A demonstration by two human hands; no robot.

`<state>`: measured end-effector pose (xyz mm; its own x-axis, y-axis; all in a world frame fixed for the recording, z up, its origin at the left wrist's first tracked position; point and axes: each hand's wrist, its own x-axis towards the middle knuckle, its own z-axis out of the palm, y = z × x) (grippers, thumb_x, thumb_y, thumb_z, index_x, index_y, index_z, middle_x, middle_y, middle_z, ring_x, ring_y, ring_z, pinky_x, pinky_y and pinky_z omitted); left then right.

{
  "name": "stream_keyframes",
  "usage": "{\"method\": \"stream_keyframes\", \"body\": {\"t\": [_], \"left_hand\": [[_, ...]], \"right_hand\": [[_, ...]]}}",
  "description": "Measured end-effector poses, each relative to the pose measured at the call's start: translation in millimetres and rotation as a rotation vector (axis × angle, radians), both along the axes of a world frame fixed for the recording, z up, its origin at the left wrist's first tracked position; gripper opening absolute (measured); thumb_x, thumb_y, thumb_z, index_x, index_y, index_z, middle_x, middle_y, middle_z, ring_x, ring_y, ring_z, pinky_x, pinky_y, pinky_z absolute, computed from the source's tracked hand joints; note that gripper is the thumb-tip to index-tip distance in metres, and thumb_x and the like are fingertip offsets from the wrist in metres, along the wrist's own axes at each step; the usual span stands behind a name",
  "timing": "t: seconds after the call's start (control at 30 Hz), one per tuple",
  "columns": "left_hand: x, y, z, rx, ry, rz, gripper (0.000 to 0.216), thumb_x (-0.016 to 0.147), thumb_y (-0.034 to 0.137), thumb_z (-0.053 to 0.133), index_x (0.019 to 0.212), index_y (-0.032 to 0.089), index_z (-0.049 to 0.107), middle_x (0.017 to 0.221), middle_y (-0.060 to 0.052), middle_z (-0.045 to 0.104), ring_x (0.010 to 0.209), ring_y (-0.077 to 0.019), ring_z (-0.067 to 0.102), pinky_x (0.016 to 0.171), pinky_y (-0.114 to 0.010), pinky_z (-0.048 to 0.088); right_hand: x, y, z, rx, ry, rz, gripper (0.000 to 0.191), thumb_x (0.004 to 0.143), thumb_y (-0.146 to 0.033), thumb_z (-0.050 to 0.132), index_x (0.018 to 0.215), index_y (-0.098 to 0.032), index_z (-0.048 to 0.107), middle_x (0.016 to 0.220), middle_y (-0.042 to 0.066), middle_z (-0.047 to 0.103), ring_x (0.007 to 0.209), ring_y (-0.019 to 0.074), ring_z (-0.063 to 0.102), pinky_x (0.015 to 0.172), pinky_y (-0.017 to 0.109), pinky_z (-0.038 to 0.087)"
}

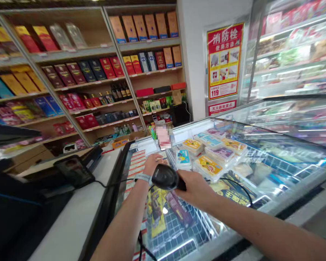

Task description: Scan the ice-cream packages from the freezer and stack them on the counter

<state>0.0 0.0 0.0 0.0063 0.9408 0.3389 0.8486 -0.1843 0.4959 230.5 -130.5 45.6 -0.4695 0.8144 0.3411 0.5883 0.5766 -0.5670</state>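
My right hand is wrapped round the handle of a black barcode scanner, whose rounded head is turned toward my left hand. Just beyond the scanner is my left hand, with a light watch band on its wrist. The scanner partly covers that hand, and its finger pose is unclear. Closest to its fingertips, a blurred-out pinkish item stands at the far edge of the glass-topped freezer. A black cable curves out past my right forearm.
Plastic-packed trays with yellow labels and blue labels are at the freezer's middle. A phone-like screen leans on the white counter at left. Shelves of boxes and bottles line the back wall. A glass-fronted display stands right.
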Motion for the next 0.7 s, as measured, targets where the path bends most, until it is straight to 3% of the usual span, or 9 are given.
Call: {"method": "stream_keyframes", "body": {"t": [0.33, 0.7], "left_hand": [[-4.1, 7.3, -10.7, 0.007, -0.019, 0.040, 0.018, 0.080, 0.020, 0.063, 0.095, 0.020, 0.073, 0.105, -0.007, 0.071, 0.103, -0.0237, 0.065, 0.097, -0.039, 0.049], [-10.0, 6.2, -13.9, 0.054, -0.058, -0.008, 0.016, 0.079, 0.019, 0.062, 0.091, 0.021, 0.072, 0.102, -0.005, 0.072, 0.101, -0.0215, 0.066, 0.096, -0.035, 0.051]], "right_hand": [[1.8, -2.9, -3.1, 0.009, 0.042, 0.026, 0.010, 0.072, -0.018, 0.061, 0.082, -0.018, 0.058, 0.077, 0.002, 0.066, 0.071, 0.0164, 0.060, 0.063, 0.024, 0.035], [1.8, -3.8, -1.6, 0.041, 0.052, 0.044, 0.009, 0.075, -0.020, 0.061, 0.082, -0.018, 0.058, 0.077, 0.003, 0.065, 0.070, 0.0161, 0.060, 0.063, 0.024, 0.036]]}}
